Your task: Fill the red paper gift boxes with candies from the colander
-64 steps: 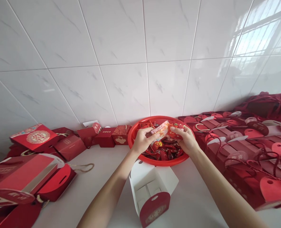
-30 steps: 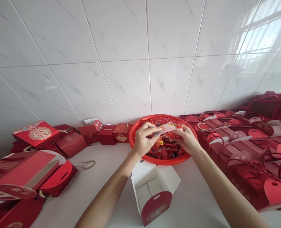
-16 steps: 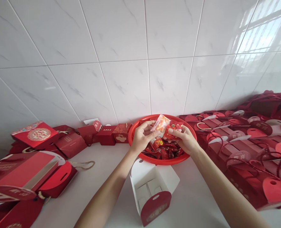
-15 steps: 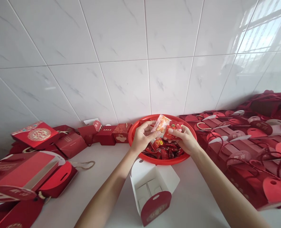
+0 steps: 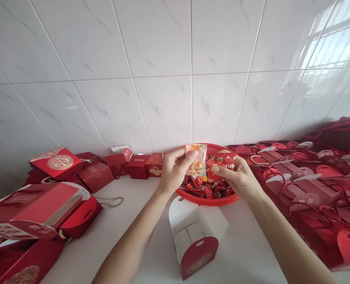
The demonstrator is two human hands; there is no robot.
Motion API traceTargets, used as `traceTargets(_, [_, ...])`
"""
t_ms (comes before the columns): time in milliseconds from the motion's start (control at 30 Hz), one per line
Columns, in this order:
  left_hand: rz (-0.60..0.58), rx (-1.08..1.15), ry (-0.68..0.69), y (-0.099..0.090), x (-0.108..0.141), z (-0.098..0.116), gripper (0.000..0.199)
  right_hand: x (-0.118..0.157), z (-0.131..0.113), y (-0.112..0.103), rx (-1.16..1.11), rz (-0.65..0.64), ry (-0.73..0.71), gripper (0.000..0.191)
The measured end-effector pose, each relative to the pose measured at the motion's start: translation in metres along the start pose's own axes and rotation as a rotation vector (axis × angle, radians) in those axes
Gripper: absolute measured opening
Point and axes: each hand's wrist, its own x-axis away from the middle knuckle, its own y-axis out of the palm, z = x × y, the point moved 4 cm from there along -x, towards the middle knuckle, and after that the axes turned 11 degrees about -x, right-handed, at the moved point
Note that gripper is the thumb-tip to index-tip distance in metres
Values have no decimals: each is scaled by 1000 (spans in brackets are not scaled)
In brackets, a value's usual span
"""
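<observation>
Over a red plastic basket [image 5: 210, 202] of wrapped candies [image 5: 206, 190], both my hands are raised close together. My left hand [image 5: 175, 169] is closed, pinching a pale pink and orange candy packet [image 5: 198, 167] between thumb and fingers. Red candy packets [image 5: 226, 161] are gripped in my right hand [image 5: 240, 175], its thumb pressed on the front one; how many is unclear. Just below the basket stands a small gift box [image 5: 200, 256], red outside and white inside, its flaps spread and its inside showing bare white panels.
Several red gift boxes [image 5: 94, 175] lie piled on the left of the white table [image 5: 127, 205]. Rows of red boxes with cord handles [image 5: 311, 185] fill the right side. A tiled wall [image 5: 163, 110] rises behind the basket.
My hands have lifted slightly from the basket, and the packets are turned more upright. The pale packet now faces me flatter. The whole view has shifted a little.
</observation>
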Motion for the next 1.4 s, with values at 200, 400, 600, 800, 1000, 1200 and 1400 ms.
traceTargets(200, [84,108,-5,-5,11,21,37,12,-2,16,22,43,48,29])
traceTargets(400, [133,116,-10,-6,14,21,36,17,-1,24,4,46,74,29])
traceTargets(600, [126,96,0,-6,17,27,37,19,1,30,-7,30,43,27])
traceTargets(800, [75,162,-36,-3,17,26,36,20,-1,26,2,60,-24,20])
traceTargets(1000, [-49,313,-115,2,18,24,23,18,-10,20,-43,78,28,19])
traceTargets(1200, [-337,370,180,-12,15,31,42,12,-3,9,-198,-14,336,10])
traceTargets(1400, [-243,103,336,-26,14,38,7,10,2,10,-220,-158,390,12])
